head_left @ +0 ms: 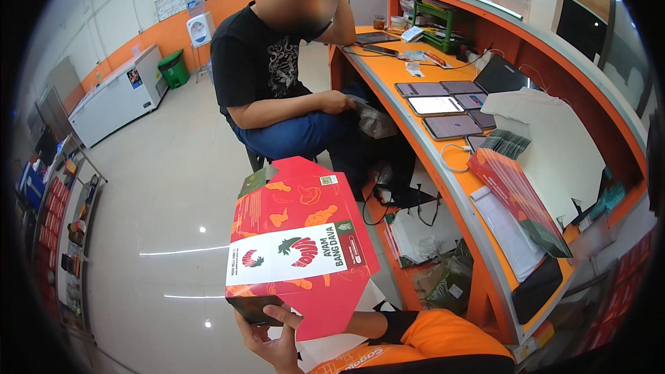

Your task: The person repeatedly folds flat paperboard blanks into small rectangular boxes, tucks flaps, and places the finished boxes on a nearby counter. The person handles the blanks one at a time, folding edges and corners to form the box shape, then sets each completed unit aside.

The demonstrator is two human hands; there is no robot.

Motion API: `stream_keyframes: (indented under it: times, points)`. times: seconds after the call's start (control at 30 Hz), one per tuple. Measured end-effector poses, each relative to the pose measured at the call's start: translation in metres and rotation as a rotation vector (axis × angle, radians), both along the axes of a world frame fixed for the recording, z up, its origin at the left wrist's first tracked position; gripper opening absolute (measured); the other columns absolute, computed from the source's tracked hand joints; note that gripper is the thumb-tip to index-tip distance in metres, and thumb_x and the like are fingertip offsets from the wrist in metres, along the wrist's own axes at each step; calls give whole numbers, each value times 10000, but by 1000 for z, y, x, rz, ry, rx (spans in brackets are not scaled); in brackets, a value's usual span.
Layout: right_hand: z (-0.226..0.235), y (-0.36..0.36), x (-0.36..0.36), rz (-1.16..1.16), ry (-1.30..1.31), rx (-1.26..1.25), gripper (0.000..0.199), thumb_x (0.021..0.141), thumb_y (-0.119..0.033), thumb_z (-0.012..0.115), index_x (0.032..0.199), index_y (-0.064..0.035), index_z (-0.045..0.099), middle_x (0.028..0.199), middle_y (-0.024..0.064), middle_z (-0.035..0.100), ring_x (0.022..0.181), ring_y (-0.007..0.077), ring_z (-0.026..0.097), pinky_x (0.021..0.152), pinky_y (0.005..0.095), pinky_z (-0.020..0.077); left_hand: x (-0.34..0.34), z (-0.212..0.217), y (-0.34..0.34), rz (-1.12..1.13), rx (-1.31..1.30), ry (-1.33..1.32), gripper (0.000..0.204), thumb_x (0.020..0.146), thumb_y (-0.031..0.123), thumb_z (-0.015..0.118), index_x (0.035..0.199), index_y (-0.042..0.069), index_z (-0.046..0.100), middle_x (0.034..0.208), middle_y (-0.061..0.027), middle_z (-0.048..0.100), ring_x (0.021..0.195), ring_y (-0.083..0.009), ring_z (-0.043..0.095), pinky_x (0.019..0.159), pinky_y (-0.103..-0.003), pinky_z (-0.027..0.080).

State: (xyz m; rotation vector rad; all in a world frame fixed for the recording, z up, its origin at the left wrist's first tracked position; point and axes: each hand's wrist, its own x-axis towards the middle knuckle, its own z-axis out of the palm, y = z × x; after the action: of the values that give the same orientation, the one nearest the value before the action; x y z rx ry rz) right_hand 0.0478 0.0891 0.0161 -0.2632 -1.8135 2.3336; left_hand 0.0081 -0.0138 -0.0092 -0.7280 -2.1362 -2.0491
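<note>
My left hand [273, 343] grips the lower left corner of a red cardboard food box [298, 215], thumb on the near edge and fingers underneath. The box is printed with orange food drawings and a white label band. Its red flaps stick out at the right and bottom, and a dark green panel shows at the far left corner. At the right, a skin-coloured blur that appears to be my right hand [592, 241] is near a flat red carton [519, 201] on the counter; its fingers are smeared by motion. White card sheets [561, 145] lie beside that carton.
An orange counter [384, 69] holds several phones [435, 105], a notepad [509, 225] and a green rack [443, 24]. Across from me sits a person [277, 76] in a black shirt, holding a grey patterned cloth [374, 121]. Bags and cables fill the space below; shelves [73, 235] stand left.
</note>
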Motion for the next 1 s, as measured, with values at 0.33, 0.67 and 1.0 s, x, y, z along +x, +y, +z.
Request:
stream_keyframes:
  times: [0.33, 0.67, 1.0]
  points:
    - [-17, 0, -1, -297, 540, 674, 501, 757, -249, 717, 1171, -70, 498, 1064, 101, 559, 897, 260, 583, 757, 377, 480, -27, -41, -19, -44, 219, -306, 608, 822, 315, 631, 1260, -29, 387, 1165, -131, 499, 1010, -222, 546, 858, -364, 458]
    - [-28, 43, 12, -281, 259, 1324, 320, 731, -26, 607, 1037, -119, 603, 1117, 42, 571, 1094, 252, 505, 943, 387, 379, -43, -30, -28, -147, 367, -625, 649, 915, 491, 375, 1386, 57, 275, 1328, -112, 419, 1204, -250, 436, 979, -375, 398]
    - [-44, 43, 31, 73, 92, 1133, 142, 806, -168, 597, 912, -83, 640, 885, 59, 593, 889, 253, 546, 865, 357, 396, -61, -98, -56, -196, 226, -779, 670, 851, 561, 381, 1371, 141, 333, 1334, -61, 426, 1235, -238, 403, 970, -435, 364]
